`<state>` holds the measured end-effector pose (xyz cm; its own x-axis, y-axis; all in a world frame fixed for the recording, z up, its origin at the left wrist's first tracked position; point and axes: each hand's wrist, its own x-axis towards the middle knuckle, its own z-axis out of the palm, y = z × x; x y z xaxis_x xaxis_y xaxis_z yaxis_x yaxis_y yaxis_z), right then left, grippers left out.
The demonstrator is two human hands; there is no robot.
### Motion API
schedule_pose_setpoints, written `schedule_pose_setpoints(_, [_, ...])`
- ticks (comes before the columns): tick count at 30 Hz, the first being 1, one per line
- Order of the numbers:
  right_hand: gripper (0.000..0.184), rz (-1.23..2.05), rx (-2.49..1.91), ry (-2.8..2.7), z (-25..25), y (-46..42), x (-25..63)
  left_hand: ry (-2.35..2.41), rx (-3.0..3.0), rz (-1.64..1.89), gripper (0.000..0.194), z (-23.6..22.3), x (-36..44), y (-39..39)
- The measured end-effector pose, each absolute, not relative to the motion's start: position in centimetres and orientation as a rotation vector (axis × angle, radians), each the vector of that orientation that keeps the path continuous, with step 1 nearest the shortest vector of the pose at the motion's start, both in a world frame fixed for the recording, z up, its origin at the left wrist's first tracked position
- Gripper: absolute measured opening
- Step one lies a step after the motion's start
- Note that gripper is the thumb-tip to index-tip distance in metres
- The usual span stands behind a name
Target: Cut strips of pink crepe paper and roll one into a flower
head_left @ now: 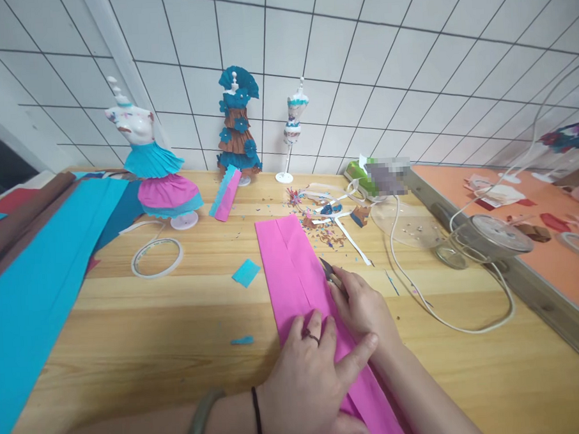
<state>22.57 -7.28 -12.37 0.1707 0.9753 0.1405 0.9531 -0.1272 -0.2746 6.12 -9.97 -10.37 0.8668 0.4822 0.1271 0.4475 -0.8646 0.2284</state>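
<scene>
A long folded strip of pink crepe paper (pixel 291 262) lies on the wooden table (pixel 180 350), running away from me. My left hand (pixel 310 376) lies flat on its near part with fingers spread, a ring on one finger, pressing the paper down. My right hand (pixel 365 306) rests at the strip's right edge with fingers curled around scissors (pixel 329 271), whose dark blades point along the paper's edge.
Three small mannequins in paper dresses (pixel 156 178), (pixel 237 123), (pixel 292 127) stand by the tiled wall. Blue paper sheets (pixel 37 279) lie at left. A tape ring (pixel 157 257), paper scraps (pixel 328 218), a white cord (pixel 446 300) and a glass lid (pixel 487 237) sit nearby.
</scene>
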Motion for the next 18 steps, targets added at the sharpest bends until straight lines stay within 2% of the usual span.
schedule_pose_setpoints(7, [0.036, 0.115, -2.099, -1.893, -12.4, -7.6, 22.9, 0.607, 2.733, 0.435, 0.096, -9.9, 6.2, -7.2])
schedule_pose_setpoints(8, [0.036, 0.107, -2.083, -1.894, -12.4, -7.6, 22.9, 0.642, 2.721, 0.467, 0.093, -9.9, 6.1, -6.3])
schedule_pose_setpoints(11, [0.036, 0.079, -2.051, -1.891, -12.4, -7.7, 22.8, 0.873, 2.760, 0.537, 0.064, -10.5, 6.0, -3.8])
schedule_pose_setpoints(12, [0.035, 0.076, -2.052, -1.887, -12.4, -7.7, 22.7, 0.960, 2.769, 0.543, 0.061, -11.0, 6.0, -3.2])
schedule_pose_setpoints(18, [0.035, 0.092, -2.070, -1.844, -12.2, -7.5, 22.4, 1.097, 2.806, 0.451, 0.073, -12.9, 5.8, -2.4])
